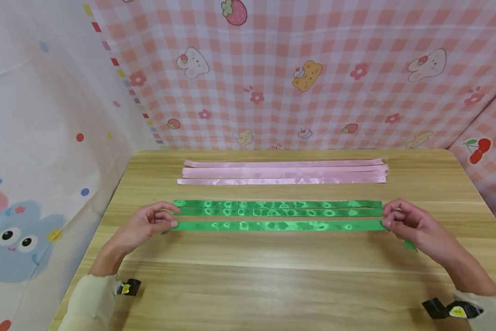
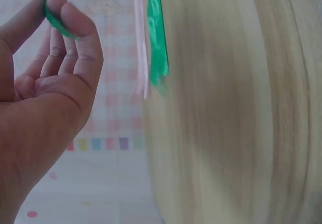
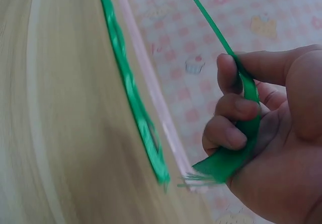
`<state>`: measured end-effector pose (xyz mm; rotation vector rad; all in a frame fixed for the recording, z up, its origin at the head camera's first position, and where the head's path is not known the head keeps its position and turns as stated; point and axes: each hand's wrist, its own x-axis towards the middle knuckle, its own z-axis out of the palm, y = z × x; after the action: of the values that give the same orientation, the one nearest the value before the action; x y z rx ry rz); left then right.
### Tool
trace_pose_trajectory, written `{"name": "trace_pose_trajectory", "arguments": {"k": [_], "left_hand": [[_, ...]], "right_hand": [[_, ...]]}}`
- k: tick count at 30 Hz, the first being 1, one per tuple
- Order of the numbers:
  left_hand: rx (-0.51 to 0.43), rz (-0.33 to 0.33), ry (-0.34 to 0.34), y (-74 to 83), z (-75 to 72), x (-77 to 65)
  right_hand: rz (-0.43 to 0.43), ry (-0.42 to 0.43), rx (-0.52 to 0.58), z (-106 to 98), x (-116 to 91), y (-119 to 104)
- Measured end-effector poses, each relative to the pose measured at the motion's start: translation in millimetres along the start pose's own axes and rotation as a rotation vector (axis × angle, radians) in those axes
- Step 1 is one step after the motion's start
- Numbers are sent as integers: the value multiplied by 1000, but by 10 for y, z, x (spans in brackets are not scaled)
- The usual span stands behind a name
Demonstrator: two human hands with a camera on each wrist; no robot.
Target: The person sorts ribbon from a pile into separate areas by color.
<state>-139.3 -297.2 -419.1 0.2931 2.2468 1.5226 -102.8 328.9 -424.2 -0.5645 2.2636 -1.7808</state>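
Observation:
A green satin ribbon (image 1: 279,225) is stretched straight between my two hands, raised off the table as the wrist views show. At its left end, my left hand (image 1: 142,227) pinches it between thumb and fingertip, a short tail poking past. My right hand (image 1: 418,230) pinches the other end; in the right wrist view the loose tail (image 3: 231,153) runs down across the palm under curled fingers, its cut edge frayed. Just behind, two more green ribbons (image 1: 273,213) lie side by side on the table. Farther back are several pink ribbons (image 1: 281,172), laid roughly parallel.
The wood-grain table (image 1: 273,285) has rounded far corners. A pink checked cloth (image 1: 335,101) hangs behind it, and a white cartoon-print cloth (image 1: 57,115) hangs on the left. Black straps (image 1: 129,287) sit at both cream sleeves (image 1: 88,301).

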Motion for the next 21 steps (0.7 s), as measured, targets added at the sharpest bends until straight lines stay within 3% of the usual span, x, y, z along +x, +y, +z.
{"name": "trace_pose_trajectory", "arguments": {"k": [5,11,16,21], "left_hand": [[-37,-22,8,-82,-52,20],[-50,-75,66,-185,-83,73],[-67,-141,136,-271,-97,121],[-47,-173,180,-335,-81,159]], "right_hand": [[71,40,-38,-89,-20,155],[230,170,-171,-151,-38,285],[335,250,-155,-190,-51,394],[417,266,-186,-207,-44,470]]}}
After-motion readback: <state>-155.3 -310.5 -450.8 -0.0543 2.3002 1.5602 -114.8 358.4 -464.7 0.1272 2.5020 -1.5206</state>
